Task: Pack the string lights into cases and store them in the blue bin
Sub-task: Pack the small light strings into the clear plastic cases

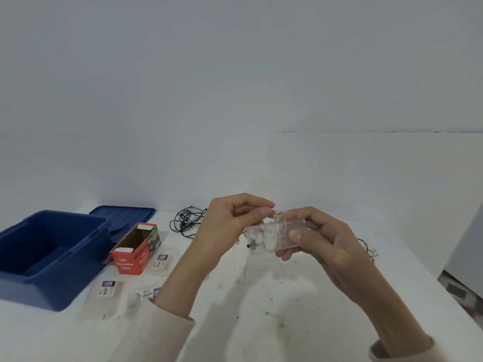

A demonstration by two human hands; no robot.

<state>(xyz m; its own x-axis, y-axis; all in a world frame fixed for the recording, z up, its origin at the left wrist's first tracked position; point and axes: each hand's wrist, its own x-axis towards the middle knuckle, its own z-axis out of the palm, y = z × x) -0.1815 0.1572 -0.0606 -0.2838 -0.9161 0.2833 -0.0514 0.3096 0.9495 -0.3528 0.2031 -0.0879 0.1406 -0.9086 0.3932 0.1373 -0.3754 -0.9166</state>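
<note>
My right hand (324,239) grips a clear plastic battery pack (274,235) of a thin wire string light, held above the table. My left hand (230,220) pinches the fine wire (281,218) at the top of the pack, looped around it. A thin strand hangs down from the pack toward the table. A dark green string light (187,222) lies tangled at the back of the table. An open red cardboard case (136,249) marked "LED Decorative Lights" lies beside the open blue bin (56,279), which looks empty.
The blue bin lid (122,215) lies behind the bin. Small clear cases with printed labels (162,261) (107,288) lie on the white table (261,322) near the red case. More dark wire (367,250) trails behind my right hand. The table's right edge drops off at the far right.
</note>
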